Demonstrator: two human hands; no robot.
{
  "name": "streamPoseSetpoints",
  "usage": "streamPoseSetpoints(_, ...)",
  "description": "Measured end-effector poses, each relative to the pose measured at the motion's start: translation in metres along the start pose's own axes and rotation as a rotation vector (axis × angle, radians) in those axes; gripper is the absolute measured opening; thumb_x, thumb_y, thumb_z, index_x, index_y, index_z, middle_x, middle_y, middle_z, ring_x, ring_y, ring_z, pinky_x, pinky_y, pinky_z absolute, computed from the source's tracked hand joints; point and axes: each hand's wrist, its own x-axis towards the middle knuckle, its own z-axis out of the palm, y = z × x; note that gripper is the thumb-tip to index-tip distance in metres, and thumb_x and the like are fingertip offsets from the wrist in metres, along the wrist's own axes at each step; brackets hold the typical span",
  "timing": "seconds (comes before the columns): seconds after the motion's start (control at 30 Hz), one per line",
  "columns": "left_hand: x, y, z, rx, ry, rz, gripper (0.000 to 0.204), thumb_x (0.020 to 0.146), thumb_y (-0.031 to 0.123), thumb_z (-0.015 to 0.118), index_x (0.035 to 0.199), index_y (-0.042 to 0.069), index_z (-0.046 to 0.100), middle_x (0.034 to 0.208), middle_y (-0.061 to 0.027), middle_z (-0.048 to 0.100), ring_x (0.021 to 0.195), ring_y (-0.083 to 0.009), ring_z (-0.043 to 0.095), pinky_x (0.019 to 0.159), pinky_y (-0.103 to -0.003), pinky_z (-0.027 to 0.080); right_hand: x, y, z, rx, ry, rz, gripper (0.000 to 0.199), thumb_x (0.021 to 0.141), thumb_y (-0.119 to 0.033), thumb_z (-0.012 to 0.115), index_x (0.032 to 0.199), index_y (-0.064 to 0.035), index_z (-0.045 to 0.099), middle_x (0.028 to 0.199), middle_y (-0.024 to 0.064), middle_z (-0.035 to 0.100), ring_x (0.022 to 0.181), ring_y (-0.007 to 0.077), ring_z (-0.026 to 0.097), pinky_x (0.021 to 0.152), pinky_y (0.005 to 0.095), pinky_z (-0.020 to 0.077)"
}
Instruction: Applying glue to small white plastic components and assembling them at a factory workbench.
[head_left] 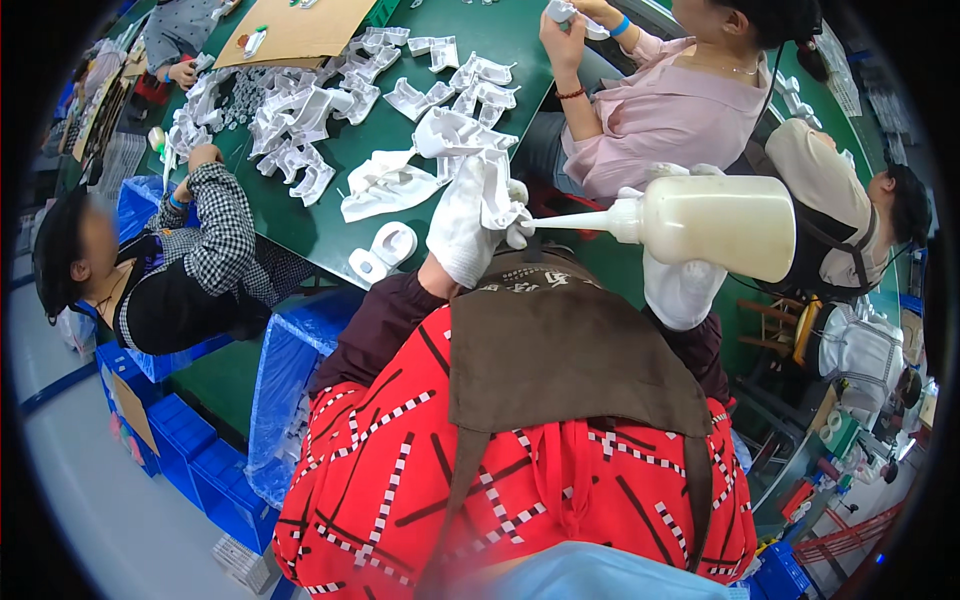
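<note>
My left hand (pixel 458 236), in a white glove, is closed around a white moulded plastic part (pixel 496 192) at the near edge of the green table. My right hand (pixel 683 290), also gloved in white, grips a squeeze bottle (pixel 722 226) of pale cream liquid. The bottle lies on its side in the air. Its long tapered nozzle (pixel 575 221) points left, with the tip close to the part and my left fingertips; whether it touches cannot be told. Just beyond my left hand are another white plastic part (pixel 452 135) and a crumpled white piece (pixel 386 187).
White plastic parts (pixel 290 120) lie heaped across the green table (pixel 345 222). A white piece with round ends (pixel 384 252) rests near its edge. Cardboard (pixel 292 30) covers the far side. People sit at left and right. A blue lined bin (pixel 285 385) stands beside me.
</note>
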Motion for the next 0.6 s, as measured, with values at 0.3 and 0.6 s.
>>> streamPoseSetpoints(0.3, -0.001, -0.003, 0.002, 0.018, -0.017, 0.023, 0.048, 0.085, 0.047, 0.036, 0.096, 0.001, 0.043, 0.075, -0.0116, 0.053, 0.057, -0.0199, 0.056, 0.042, -0.026, 0.047, 0.003, 0.007, 0.008, -0.011, -0.103, -0.034, 0.065, 0.072, -0.026, 0.066, 0.122, -0.0079, 0.03, 0.121, 0.0063, 0.029, 0.107, 0.028, 0.04, 0.083, 0.0504, 0.0396)
streamPoseSetpoints(0.6, 0.017, 0.049, -0.076, -0.067, 0.068, 0.186, 0.047, 0.082, 0.044, 0.044, 0.103, 0.002, 0.048, 0.083, -0.0143, 0.057, 0.067, -0.0259, 0.058, 0.053, -0.028, 0.049, 0.009, -0.009, -0.012, 0.006, 0.186, -0.012, 0.071, 0.074, -0.051, 0.054, 0.124, -0.0071, 0.029, 0.116, 0.0073, 0.041, 0.114, 0.0253, 0.034, 0.087, 0.049, 0.0356)
